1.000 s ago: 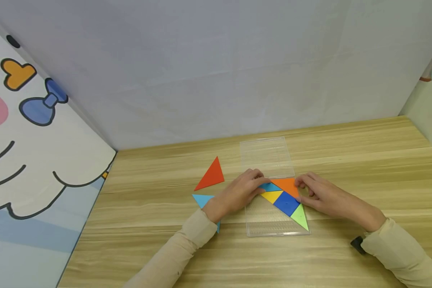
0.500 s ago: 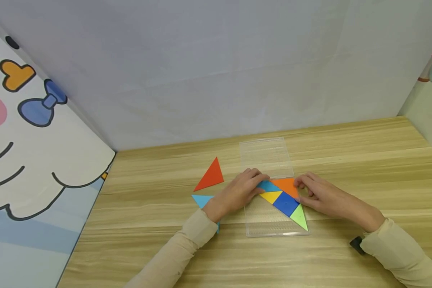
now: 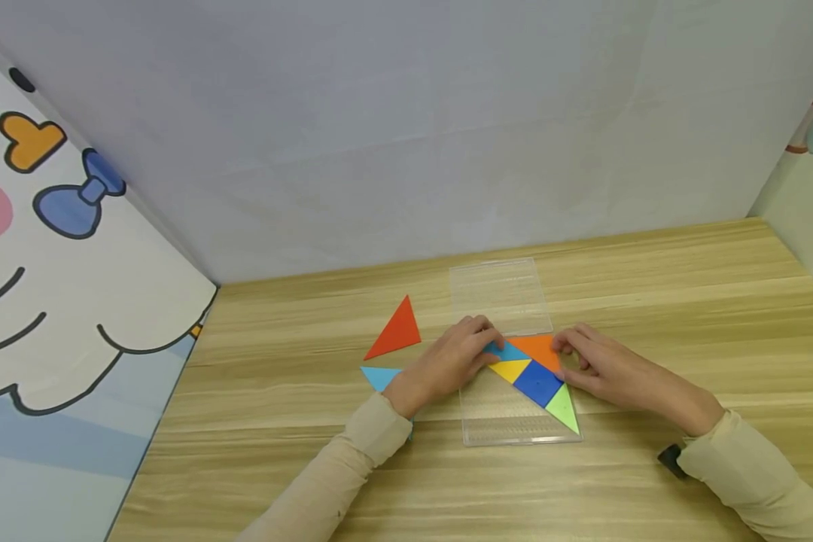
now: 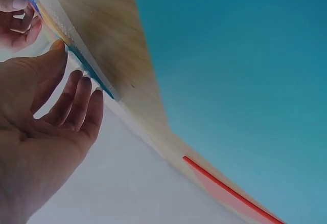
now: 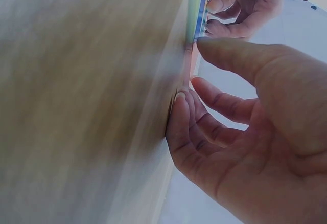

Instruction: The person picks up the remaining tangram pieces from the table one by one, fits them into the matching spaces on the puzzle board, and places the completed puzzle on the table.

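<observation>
A clear plastic tray lies on the table with tangram pieces in its upper and right part. Along its top are a light blue piece and an orange triangle. Below them sit a yellow triangle, a dark blue square and a green triangle. My left hand holds the light blue piece between thumb and fingers, hiding its left end. At the tray's right edge, my right hand touches beside the orange triangle with thumb and bent fingertips.
A red triangle lies left of the tray. Below it is a large light blue triangle, partly covered by the left forearm. The tray's clear lid lies flat behind. A pale cloth wall rises at the table's back edge.
My left fingertips have shifted slightly leftward over the light blue piece, showing more of the tray's top edge. My right hand and the other pieces have stayed in place.
</observation>
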The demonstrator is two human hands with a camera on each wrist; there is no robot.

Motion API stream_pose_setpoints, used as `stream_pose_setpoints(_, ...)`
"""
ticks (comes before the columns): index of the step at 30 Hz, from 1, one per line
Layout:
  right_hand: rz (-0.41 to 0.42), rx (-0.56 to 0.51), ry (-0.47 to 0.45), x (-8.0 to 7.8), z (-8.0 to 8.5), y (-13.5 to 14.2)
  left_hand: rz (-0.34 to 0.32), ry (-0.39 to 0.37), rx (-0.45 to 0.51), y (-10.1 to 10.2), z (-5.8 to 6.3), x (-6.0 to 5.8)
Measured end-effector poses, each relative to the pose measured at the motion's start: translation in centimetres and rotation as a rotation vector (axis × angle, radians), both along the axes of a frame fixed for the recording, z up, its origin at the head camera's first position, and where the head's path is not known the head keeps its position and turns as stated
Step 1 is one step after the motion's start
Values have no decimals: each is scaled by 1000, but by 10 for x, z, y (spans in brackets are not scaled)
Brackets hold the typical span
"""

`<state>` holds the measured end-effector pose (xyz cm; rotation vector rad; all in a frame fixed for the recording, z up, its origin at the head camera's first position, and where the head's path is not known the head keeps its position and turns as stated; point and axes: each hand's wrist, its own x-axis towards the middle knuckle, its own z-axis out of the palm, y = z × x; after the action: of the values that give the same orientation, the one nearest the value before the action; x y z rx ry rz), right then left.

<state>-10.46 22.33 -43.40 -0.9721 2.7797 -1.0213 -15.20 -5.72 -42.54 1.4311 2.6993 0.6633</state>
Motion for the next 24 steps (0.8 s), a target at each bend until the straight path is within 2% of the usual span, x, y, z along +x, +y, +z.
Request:
stream_pose_setpoints(11, -1, -6, 6, 1, 0, 0, 67, 52, -55, 3, 4, 6)
stream_pose_setpoints(17, -1, -3, 6, 1, 0, -1, 95, 73, -38, 2, 1, 7)
stream_pose_setpoints(21, -3, -1, 3, 1, 2, -1, 99, 54, -19, 0, 0, 8)
stream_pose_setpoints(24, -1, -3, 7, 1, 1, -1, 104, 4, -22, 0, 2, 8)
